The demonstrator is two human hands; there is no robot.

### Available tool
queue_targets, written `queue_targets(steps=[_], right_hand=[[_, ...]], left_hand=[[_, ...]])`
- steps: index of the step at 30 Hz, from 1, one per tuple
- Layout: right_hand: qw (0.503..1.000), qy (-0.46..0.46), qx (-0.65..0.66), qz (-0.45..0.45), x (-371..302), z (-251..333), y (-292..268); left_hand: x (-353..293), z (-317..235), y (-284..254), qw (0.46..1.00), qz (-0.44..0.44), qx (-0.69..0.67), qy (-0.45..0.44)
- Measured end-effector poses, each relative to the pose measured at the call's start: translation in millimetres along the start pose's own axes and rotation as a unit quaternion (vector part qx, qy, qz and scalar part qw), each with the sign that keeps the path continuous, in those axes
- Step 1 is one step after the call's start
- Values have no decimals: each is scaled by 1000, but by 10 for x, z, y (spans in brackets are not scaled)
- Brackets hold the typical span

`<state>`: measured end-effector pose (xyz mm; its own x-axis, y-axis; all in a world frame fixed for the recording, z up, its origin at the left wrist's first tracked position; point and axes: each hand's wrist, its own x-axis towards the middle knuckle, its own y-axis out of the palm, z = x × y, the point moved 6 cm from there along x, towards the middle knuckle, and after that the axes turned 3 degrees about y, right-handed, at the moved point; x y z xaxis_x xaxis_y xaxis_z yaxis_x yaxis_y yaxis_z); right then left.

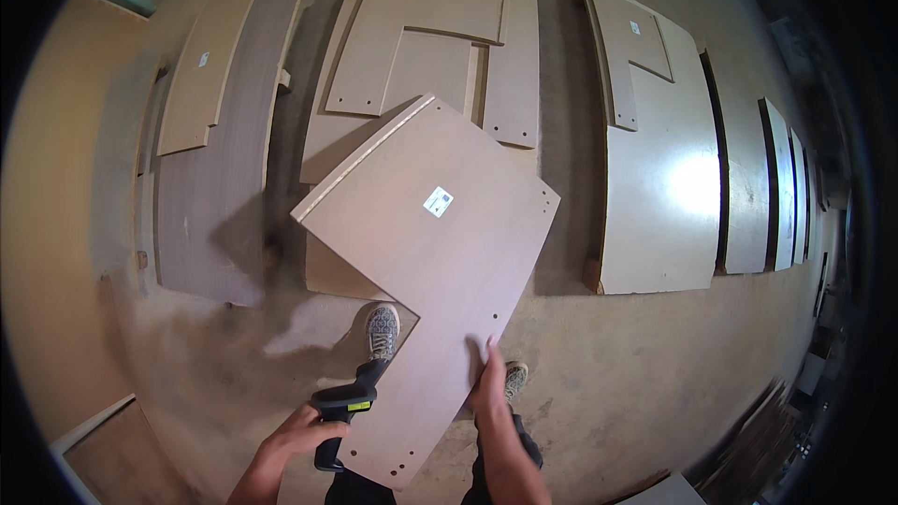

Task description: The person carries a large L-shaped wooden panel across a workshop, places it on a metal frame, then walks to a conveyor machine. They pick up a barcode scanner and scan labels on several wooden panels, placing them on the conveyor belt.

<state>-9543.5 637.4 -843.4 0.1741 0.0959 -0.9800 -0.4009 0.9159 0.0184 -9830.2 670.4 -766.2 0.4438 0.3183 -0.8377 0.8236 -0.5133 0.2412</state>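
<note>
My left hand (301, 432) is closed around the grip of a black barcode scanner (344, 402) with a small yellow label, held beside the near end of a wooden panel. This L-shaped panel (421, 252) is light brown, with drilled holes near its corners, a grooved far-left edge and a white label (437, 202) on its face. My right hand (488, 383) grips the panel's right edge, thumb on top; the other fingers are hidden beneath. The panel is tilted across my front, its far end over a stack of boards.
Ahead lies a stack of cut panels (421, 0). More labelled boards lie at the left (201, 93) and right (655, 187), with further stacks beyond on the right. My shoes (383, 329) stand on the concrete floor (599, 374). Loose strips (748, 440) lie lower right.
</note>
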Motion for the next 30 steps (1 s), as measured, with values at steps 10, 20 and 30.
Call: queue_targets(steps=[10,20,30], right_hand=[[928,-250,42,271,411,140,-508],[988,-50,116,86,498,-2078,-1039],[995,-83,-52,8,2091,-2196,-938]], left_hand=[[-674,805,-507,915,-356,-184,49],[228,2053,-1777,926,-361,42,-100],[2135,1434,-2422,857,-377,350,-41]])
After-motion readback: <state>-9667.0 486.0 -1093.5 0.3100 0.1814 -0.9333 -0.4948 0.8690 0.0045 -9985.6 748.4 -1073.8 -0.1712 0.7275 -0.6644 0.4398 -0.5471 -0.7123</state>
